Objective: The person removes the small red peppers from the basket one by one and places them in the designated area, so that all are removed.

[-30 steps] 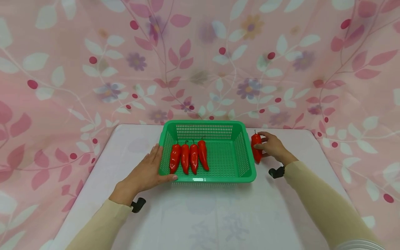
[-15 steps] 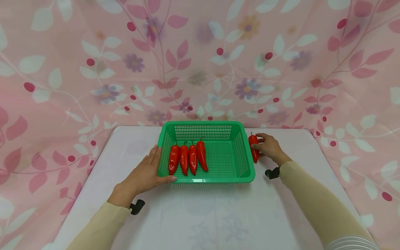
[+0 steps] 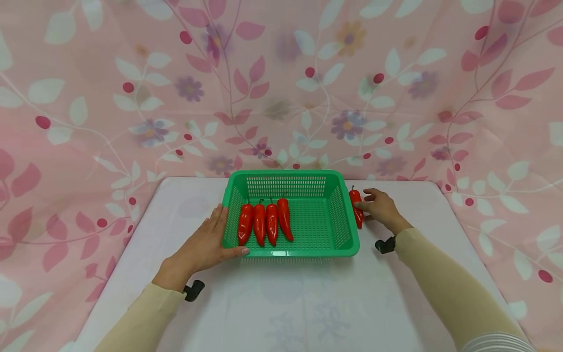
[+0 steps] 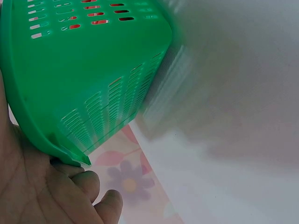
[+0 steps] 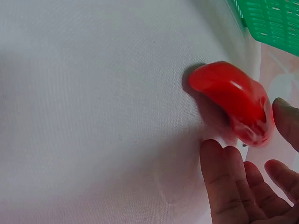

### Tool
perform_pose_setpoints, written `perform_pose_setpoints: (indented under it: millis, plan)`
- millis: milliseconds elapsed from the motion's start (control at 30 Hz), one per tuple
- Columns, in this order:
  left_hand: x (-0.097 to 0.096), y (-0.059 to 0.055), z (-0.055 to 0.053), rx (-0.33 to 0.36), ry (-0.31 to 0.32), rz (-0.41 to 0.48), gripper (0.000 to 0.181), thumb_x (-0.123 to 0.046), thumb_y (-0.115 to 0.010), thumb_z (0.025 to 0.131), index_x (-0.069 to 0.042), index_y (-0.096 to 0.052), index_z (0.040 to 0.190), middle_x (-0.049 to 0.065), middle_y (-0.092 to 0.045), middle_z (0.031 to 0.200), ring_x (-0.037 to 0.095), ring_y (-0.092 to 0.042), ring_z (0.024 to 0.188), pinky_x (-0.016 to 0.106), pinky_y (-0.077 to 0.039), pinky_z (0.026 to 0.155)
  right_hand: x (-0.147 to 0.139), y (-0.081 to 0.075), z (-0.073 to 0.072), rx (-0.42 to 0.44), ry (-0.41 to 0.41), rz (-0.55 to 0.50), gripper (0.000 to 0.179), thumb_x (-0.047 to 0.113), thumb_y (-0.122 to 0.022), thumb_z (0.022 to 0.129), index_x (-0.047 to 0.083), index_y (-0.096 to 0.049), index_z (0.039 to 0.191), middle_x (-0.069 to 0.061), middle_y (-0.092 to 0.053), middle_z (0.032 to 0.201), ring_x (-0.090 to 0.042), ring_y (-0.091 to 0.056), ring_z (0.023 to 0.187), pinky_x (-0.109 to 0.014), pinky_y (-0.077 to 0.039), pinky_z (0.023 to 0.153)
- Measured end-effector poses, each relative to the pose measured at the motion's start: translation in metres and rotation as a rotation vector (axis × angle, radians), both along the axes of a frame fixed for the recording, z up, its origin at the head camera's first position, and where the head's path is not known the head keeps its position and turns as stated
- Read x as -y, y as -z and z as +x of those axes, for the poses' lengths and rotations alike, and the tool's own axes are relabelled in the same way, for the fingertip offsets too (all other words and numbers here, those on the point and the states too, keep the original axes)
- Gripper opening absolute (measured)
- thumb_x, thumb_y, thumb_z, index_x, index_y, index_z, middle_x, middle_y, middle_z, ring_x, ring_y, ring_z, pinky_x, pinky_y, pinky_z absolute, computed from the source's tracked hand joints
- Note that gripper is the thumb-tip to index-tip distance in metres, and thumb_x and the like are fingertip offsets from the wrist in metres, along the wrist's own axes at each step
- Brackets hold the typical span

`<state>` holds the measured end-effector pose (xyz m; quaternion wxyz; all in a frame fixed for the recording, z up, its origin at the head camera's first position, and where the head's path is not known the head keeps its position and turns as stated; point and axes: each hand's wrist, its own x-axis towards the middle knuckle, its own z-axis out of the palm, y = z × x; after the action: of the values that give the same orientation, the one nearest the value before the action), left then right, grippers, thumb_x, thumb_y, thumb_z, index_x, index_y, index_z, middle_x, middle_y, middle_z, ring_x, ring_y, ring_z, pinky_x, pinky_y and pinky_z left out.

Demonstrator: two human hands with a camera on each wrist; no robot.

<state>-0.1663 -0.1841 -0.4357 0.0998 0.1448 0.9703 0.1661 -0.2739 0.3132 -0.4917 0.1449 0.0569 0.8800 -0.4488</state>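
Observation:
A green plastic basket (image 3: 290, 253) stands on the table, with several red peppers (image 3: 272, 225) lying side by side in its left half. My left hand (image 3: 204, 242) rests against the basket's left side, fingers straight along the rim and thumb over the front corner. Close outside the basket's right wall lies another red pepper (image 3: 357, 210), its stem pointing to the back. Around this pepper (image 5: 233, 100) my right hand (image 3: 382, 209) is spread. The thumb is right at it, while the other fingers (image 5: 222, 182) show a gap from it in the right wrist view.
A white cloth covers the table (image 3: 281, 303). Behind its back edge hangs a pink floral curtain (image 3: 281, 98), which continues down both sides. Each wrist carries a small black camera mount (image 3: 194, 290).
The right hand and its pepper have shifted slightly left, closer to the basket. The right fingers have loosened from the pepper. The left hand keeps its place on the basket.

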Motion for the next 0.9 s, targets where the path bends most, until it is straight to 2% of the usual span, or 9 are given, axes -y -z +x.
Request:
perform_pose_setpoints:
  millis: [333, 500, 733, 900]
  plan:
    - [0.0, -0.003, 0.0, 0.0, 0.001, -0.001, 0.137, -0.085, -0.065, 0.082, 0.006, -0.008, 0.167, 0.025, -0.006, 0.176, 0.049, -0.015, 0.161, 0.062, -0.024, 0.127, -0.004, -0.005, 0.003, -0.108, -0.022, 0.086, 0.075, 0.032, -0.07, 0.102, 0.004, -0.035, 0.162, -0.028, -0.047, 0.155, -0.043, -0.067, 0.121, -0.051, -0.062, 0.097]
    - [0.0, -0.003, 0.0, 0.003, -0.003, -0.005, 0.137, -0.085, -0.065, 0.082, 0.005, -0.007, 0.167, 0.024, -0.005, 0.176, 0.049, -0.016, 0.16, 0.063, -0.026, 0.126, -0.004, -0.017, 0.007, -0.134, -0.025, 0.053, 0.074, 0.029, -0.069, 0.102, 0.004, -0.034, 0.163, -0.029, -0.046, 0.156, -0.045, -0.061, 0.129, -0.054, -0.059, 0.1]
    - [0.0, -0.004, 0.002, 0.009, -0.006, 0.003, 0.136, -0.084, -0.066, 0.082, 0.005, -0.008, 0.167, 0.025, -0.006, 0.176, 0.052, -0.019, 0.159, 0.065, -0.029, 0.124, -0.002, -0.033, 0.009, -0.152, -0.034, 0.03, 0.074, 0.029, -0.069, 0.104, 0.007, -0.033, 0.164, -0.027, -0.045, 0.158, -0.045, -0.062, 0.128, -0.053, -0.059, 0.1]
    - [0.0, -0.005, 0.002, -0.002, -0.001, 0.004, 0.136, -0.084, -0.067, 0.082, 0.006, -0.009, 0.167, 0.025, -0.006, 0.176, 0.051, -0.019, 0.159, 0.064, -0.029, 0.125, 0.004, -0.054, 0.011, -0.183, -0.052, 0.046, 0.072, 0.03, -0.069, 0.104, 0.008, -0.035, 0.164, -0.027, -0.047, 0.156, -0.046, -0.063, 0.127, -0.056, -0.059, 0.099]
